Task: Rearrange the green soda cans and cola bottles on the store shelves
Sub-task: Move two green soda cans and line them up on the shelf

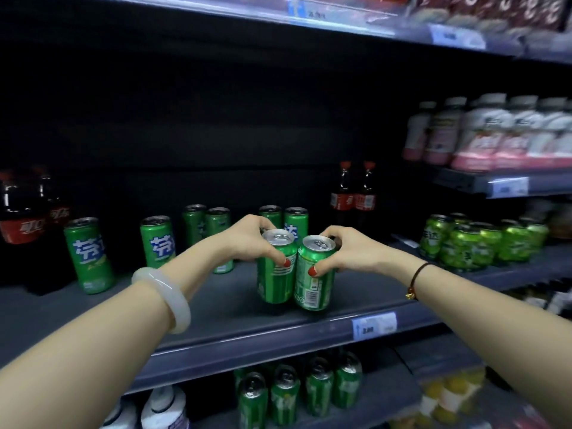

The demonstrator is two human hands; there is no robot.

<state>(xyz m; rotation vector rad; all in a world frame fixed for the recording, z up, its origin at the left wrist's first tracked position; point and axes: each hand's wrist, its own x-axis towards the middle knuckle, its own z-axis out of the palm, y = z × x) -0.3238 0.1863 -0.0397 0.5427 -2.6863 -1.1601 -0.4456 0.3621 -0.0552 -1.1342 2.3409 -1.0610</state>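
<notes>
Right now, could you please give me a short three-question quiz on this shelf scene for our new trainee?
1. True or false: the left hand and the right hand each grip one green can.
2. The left can and the right can are: A) touching side by side; B) stacked one on the other; C) on different shelves.
3. Fill in: the white bangle is on the ___ wrist.
Key: 1 true; 2 A; 3 left.
</notes>
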